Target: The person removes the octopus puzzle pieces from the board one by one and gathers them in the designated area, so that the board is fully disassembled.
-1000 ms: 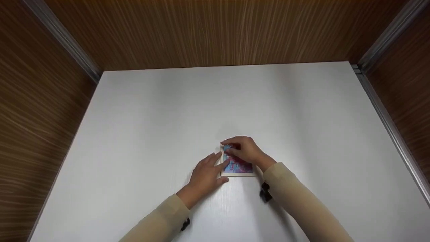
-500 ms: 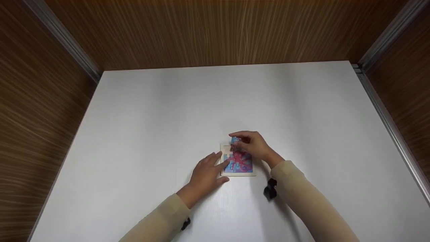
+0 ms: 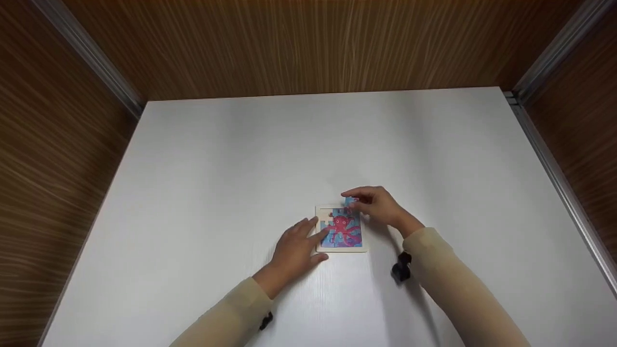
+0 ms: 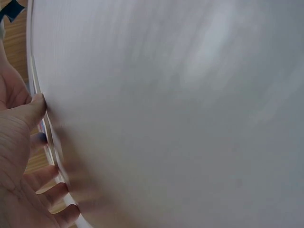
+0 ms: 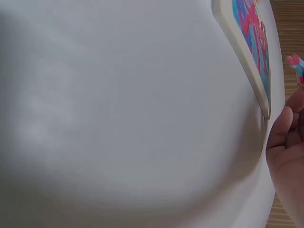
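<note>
A small jigsaw puzzle [image 3: 340,231] with a pink octopus on blue lies in a pale wooden frame on the table; bare wood shows at its upper left corner. The left hand [image 3: 295,246] rests at the frame's left side, fingers spread, one fingertip on the picture. Above the upper right corner, the right hand [image 3: 378,206] pinches a blue and pink puzzle piece [image 3: 349,201] between thumb and fingers. In the right wrist view that puzzle piece [image 5: 297,66] is held up off the puzzle frame [image 5: 242,52].
The white tabletop [image 3: 217,159] surrounds the puzzle. Brown wood-grain panels [image 3: 308,48] stand at the back and both sides, with metal rails [image 3: 564,193] at the corners and right edge. Black devices [image 3: 401,269] are worn at the wrists.
The right hand has lifted the puzzle piece out of the puzzle's upper left corner and carried it right, to above the upper right corner. The left hand has stayed in place.
</note>
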`<state>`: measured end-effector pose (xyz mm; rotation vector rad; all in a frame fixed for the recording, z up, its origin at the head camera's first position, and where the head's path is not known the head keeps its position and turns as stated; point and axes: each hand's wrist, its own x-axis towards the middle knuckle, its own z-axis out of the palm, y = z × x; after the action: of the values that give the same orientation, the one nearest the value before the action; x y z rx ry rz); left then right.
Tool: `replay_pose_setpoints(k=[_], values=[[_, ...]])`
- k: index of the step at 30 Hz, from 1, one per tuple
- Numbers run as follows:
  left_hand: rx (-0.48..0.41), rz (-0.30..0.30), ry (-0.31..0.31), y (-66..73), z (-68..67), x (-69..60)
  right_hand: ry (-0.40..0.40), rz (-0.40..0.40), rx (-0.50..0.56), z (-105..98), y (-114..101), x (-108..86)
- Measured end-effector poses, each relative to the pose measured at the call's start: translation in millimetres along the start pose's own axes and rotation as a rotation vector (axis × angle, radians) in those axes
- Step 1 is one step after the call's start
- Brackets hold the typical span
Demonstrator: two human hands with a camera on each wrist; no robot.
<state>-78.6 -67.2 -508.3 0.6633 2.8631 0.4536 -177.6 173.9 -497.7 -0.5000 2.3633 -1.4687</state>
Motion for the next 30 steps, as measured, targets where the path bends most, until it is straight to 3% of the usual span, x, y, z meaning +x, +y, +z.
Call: replay_pose_setpoints(k=[13,30], values=[[0.016,-0.013,0.003,0.4,1.6,1.4,-0.055,0.077,-0.073,-21.5,6.7,-9.3],[0.021,-0.029,0.001,1.9,0.7,1.6,-0.118,0.059,-0.15,-41.2,14.1,-17.3]])
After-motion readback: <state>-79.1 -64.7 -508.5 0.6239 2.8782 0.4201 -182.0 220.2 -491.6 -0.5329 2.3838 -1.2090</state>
